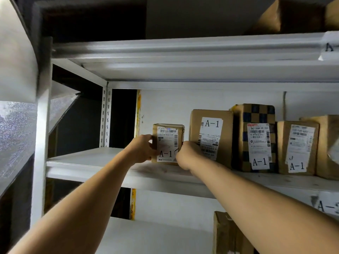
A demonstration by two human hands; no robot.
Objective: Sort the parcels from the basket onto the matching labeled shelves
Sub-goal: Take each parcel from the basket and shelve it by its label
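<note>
Fingers (149, 142) of both hands gripping small parcel (167, 143), upright on shelf (88, 165), label facing out

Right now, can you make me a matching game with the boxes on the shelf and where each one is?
Things:
1. small parcel
2. checkered parcel
3. tall plain parcel
4. box on the shelf below

Places:
a. right of the tall plain one
b. held between the left hand and right hand
c. under the right forearm
d. just right of the small one

Pairs: 1-b, 2-a, 3-d, 4-c
</note>
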